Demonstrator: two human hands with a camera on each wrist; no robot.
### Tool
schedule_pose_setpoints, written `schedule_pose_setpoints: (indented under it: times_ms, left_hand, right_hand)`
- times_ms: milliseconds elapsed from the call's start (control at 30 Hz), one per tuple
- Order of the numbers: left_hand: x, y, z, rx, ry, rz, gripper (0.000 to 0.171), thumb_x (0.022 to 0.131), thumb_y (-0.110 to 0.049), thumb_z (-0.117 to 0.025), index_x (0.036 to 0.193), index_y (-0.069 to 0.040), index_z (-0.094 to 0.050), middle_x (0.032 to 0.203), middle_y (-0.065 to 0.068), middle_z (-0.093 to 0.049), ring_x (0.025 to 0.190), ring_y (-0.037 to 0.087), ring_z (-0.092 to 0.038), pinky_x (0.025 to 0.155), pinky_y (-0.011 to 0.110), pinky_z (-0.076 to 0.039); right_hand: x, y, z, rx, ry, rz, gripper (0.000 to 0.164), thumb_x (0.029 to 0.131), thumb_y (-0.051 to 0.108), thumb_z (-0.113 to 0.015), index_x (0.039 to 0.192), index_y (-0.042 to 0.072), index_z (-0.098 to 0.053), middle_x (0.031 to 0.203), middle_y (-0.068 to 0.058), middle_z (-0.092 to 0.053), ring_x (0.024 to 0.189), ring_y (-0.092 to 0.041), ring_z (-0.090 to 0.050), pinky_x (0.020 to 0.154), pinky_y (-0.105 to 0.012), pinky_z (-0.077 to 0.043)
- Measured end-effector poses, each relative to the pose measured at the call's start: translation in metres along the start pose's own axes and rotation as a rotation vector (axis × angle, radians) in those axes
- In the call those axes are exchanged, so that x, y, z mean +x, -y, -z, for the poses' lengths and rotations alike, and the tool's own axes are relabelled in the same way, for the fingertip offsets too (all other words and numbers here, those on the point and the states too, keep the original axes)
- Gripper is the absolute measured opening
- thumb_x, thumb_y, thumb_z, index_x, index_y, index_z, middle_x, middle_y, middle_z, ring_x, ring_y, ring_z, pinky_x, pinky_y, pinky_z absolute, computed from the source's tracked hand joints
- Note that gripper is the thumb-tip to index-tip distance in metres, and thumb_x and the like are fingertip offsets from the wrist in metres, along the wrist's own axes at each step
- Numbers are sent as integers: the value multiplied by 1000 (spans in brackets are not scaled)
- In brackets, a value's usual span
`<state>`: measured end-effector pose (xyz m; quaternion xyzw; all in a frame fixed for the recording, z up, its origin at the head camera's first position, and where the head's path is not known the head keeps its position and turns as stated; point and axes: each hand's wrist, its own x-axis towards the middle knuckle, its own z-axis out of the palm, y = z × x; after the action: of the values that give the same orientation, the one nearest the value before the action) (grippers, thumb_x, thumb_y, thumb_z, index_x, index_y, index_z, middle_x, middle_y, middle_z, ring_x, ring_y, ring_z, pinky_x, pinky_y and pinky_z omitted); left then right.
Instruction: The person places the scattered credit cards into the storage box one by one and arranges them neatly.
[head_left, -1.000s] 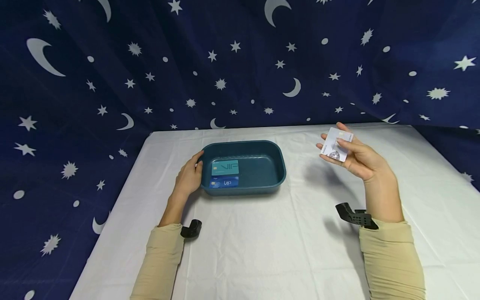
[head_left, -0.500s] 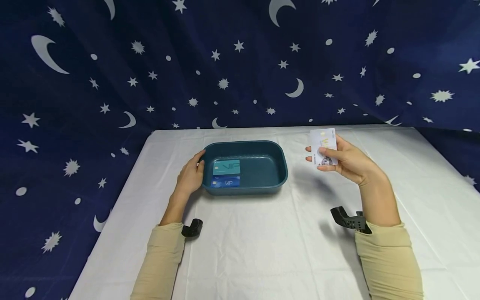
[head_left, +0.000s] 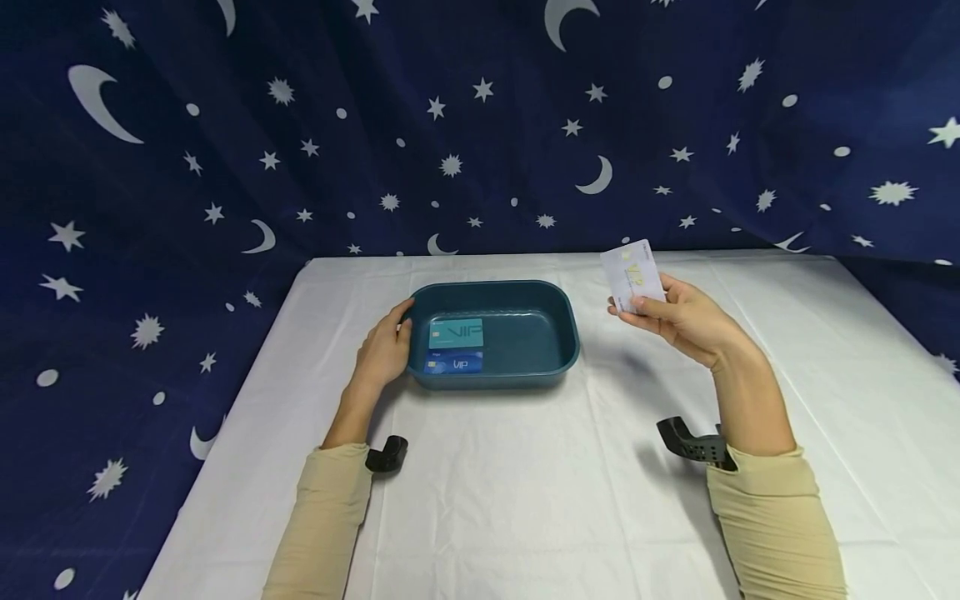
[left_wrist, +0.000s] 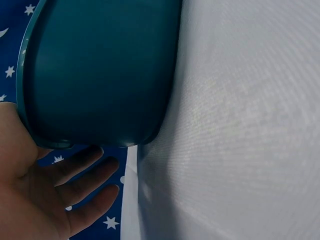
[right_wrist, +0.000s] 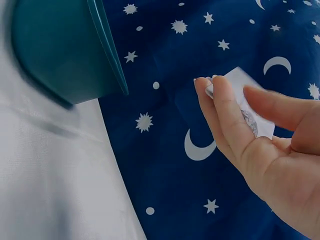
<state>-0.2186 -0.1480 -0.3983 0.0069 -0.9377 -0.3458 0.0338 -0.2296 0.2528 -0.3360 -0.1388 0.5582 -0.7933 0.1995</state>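
Observation:
My left hand (head_left: 381,354) holds the left end of a dark teal plastic bin (head_left: 525,382), thumb over the rim. In the left wrist view its other fingers (left_wrist: 90,205) lie loosely extended outside the wall. Flat inside the bin, at the left, are a light teal VIP card (head_left: 456,333) and a blue VIP card (head_left: 453,362) in front of it. To the right of the bin, raised above the table, my right hand (head_left: 690,321) pinches a white VIP card (head_left: 628,271) with gold lettering between thumb and fingers. Its lower part is covered by the hand.
A white cloth covers the table (head_left: 510,492). Behind it hangs a dark blue curtain (head_left: 495,117) with stars and moons. Black wrist mounts (head_left: 693,444) project inward from both forearms.
My right hand has come left toward the bin and turned the white card, so its gold VIP lettering now shows. The left hand stays at the bin.

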Motion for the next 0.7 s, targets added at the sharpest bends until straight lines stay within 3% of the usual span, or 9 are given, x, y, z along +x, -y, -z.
schedule_pose_setpoints:
  times_ms: [300,500,700]
  left_hand:
    - [0,-2,1,-6,8,8,44,105,-22,-36,148,-17,-36,146,15,-40,124,38,-46,92,60,-38]
    - [1,-2,1,-10,1,-1,44,105,-22,-36,148,-16,-36,146,15,-40,122,37,-48,91,59,-39]
    - [0,-1,1,-8,2,-2,43,105,-22,-36,148,-16,-37,146,16,-40,124,38,-46,92,59,-39]
  right_hand:
    - [1,0,-6,-53,-31,-4,33,95,-10,-47,123,-1,-33,110,-16,-58,100,-23,-65,88,-29,-47]
    - [4,-1,-13,-239,-72,-21,33,96,-7,-48,125,-4,-34,109,-10,-59,94,-19,-66,83,-28,-50]
    - [5,-2,-20,-428,-98,-36,38,98,-4,-46,131,-13,-31,108,-13,-59,93,-15,-66,81,-26,-51]
